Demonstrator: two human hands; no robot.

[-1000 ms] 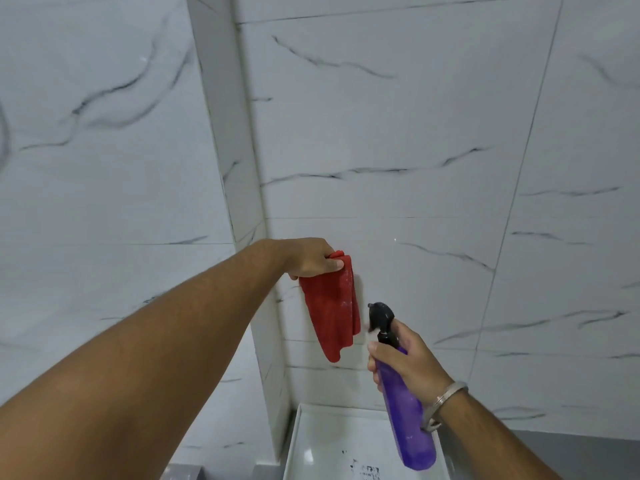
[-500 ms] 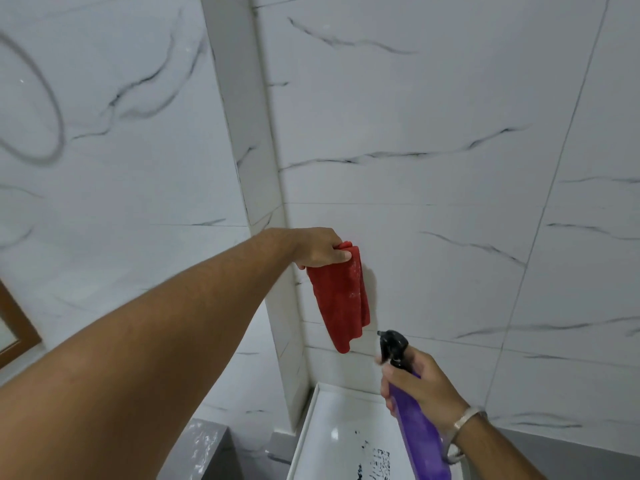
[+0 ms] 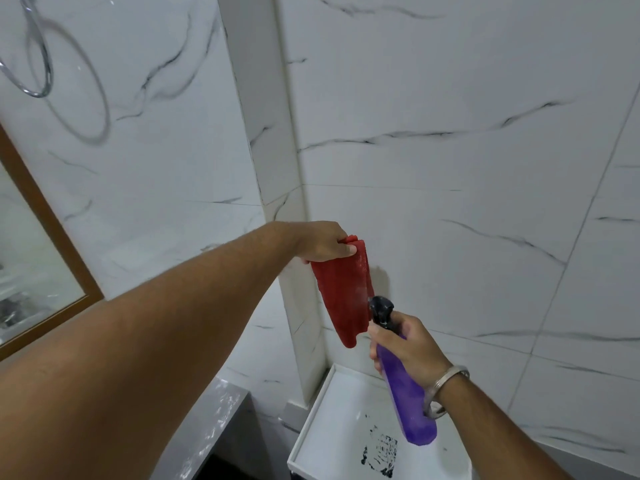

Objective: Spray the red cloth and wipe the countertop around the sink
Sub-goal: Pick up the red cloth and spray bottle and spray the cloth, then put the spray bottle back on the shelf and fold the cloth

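My left hand pinches the top of a folded red cloth, which hangs straight down in front of the white marble-tiled wall. My right hand grips a purple spray bottle with a black nozzle. The nozzle sits right at the cloth's lower right edge, pointing at it. A grey speckled countertop shows at the lower left, mostly hidden by my left forearm.
A white rectangular tray or basin with black marks lies below the bottle against the wall. A wood-framed mirror hangs at the left, with a chrome towel ring above it. A tiled pillar juts out behind the cloth.
The view has swung left and down, bringing the mirror, ring and countertop into sight. The spray bottle has risen closer, so its nozzle now meets the cloth's lower edge.
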